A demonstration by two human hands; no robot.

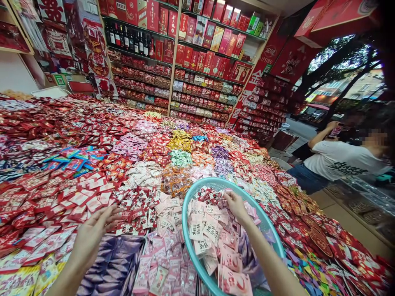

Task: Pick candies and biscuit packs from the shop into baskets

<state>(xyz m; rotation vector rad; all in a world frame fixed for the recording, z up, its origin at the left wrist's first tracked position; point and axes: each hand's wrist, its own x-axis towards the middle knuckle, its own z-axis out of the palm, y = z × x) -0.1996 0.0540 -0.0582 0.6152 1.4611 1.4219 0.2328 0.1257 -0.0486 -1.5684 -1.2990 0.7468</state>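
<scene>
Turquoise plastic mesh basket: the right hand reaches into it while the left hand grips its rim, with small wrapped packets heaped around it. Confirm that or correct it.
The left hand is not gripping the rim: the head view shows it open and apart from the turquoise plastic mesh basket. The right hand does reach in, and small wrapped packets are heaped around.

Left hand (94, 230) loosely open, right hand (236, 205) curled, forearms (271, 259) angled inward
</scene>
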